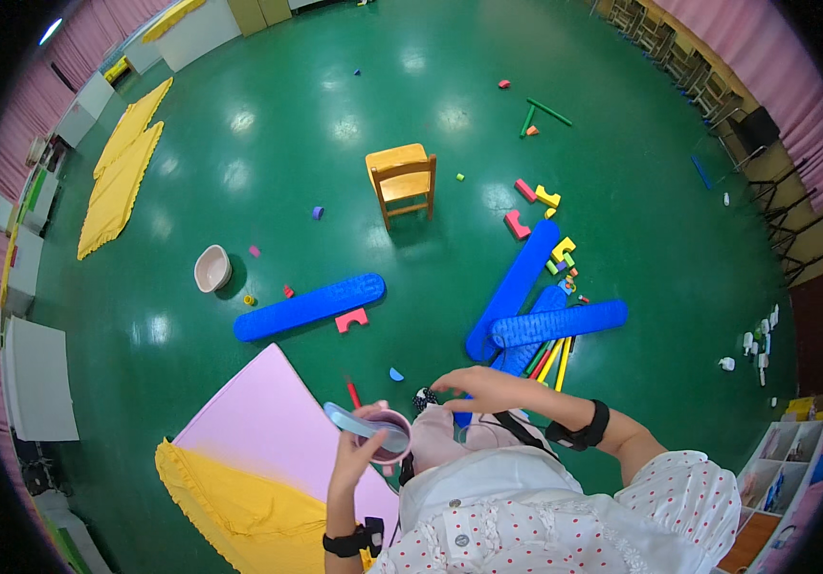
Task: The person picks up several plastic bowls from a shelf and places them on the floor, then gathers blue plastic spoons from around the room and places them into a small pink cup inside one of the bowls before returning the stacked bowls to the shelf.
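My left hand (352, 453) is closed around a pink cup (406, 450), near my lap. A light blue spoon (343, 417) slants across the cup, its wide end over the opening and its other end by my fingers. My right hand (484, 386) reaches across above my legs with fingers stretched out and nothing in it. Below its fingertips shows a dark, spotted shoe (424, 398). A red stick (353, 393) lies on the floor just beyond the cup.
Long blue boards (311, 306) lie on the green floor, several piled at the right (557, 325) among foam blocks (517, 225) and coloured sticks (551, 364). A wooden chair (402, 180) stands ahead, a basin (211, 269) to the left. A pink mat (258, 411) with yellow cloth (230, 507) lies at near left.
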